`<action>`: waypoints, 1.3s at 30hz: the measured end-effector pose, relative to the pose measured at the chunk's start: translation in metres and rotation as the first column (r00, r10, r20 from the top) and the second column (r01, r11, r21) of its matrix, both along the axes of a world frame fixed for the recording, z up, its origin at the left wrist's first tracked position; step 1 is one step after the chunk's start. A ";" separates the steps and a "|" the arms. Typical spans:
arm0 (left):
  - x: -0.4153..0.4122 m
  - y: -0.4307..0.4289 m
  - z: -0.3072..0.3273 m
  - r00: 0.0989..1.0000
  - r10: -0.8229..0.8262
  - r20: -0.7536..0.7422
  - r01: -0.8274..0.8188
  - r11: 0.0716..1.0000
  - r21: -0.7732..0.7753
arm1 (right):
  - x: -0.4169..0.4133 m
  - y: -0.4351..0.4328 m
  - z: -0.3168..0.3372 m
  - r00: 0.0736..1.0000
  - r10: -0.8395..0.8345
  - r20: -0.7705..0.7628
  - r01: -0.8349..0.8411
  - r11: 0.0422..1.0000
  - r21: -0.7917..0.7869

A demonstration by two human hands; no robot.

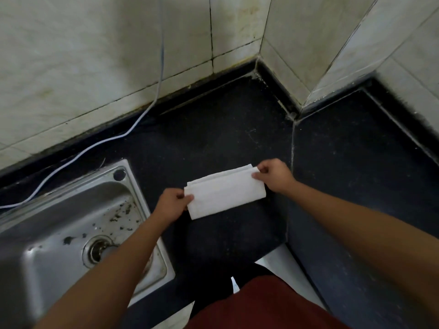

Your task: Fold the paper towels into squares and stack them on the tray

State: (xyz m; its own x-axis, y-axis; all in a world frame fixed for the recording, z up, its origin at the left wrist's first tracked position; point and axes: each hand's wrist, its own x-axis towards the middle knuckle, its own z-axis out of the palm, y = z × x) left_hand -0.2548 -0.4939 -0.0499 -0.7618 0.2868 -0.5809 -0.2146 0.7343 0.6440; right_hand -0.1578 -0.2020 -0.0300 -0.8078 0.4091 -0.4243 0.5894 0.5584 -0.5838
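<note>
Around the paper towel (225, 194), open dark counter (225, 129) is left from twelve to three o'clock. Further reach is stopped by the tiled wall (95, 67) at twelve and its jutting corner (320, 55) at one. Nine o'clock is taken by the sink (59, 210); a cable (95, 145) is laid at ten.

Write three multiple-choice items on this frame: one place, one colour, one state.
1. Where is the sink relative to the paper towel? A) left of it B) right of it C) behind it
2. What colour is the countertop? A) white B) black C) brown
3. Towel state? A) untouched B) crumpled in one fist C) pinched at each end by the left hand and right hand

1 A: the steel basin sits at the towel's left.
2 B: the surface around the towel is black.
3 C: each hand's fingers pinch one short end.
</note>
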 end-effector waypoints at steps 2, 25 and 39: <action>-0.009 0.007 -0.006 0.999 0.041 0.005 -0.041 0.999 -0.034 | -0.012 -0.002 -0.009 0.998 -0.011 0.062 0.009 0.999 0.038; 0.025 0.003 -0.021 0.614 -0.674 -0.412 0.464 0.730 -0.502 | -0.013 -0.015 -0.027 0.941 0.023 0.337 -0.093 0.977 0.191; 0.019 -0.031 -0.002 0.730 -0.493 -0.474 0.326 0.860 -0.392 | -0.032 -0.048 0.021 0.936 -0.268 0.228 0.347 0.809 -0.474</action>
State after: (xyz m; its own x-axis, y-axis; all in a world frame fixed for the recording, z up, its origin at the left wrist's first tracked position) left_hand -0.2355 -0.5244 -0.0520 -0.8114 0.5458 -0.2090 0.4701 0.8220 0.3215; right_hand -0.1903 -0.2504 -0.0091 -0.5902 0.3258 -0.7386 0.7789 -0.0109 -0.6271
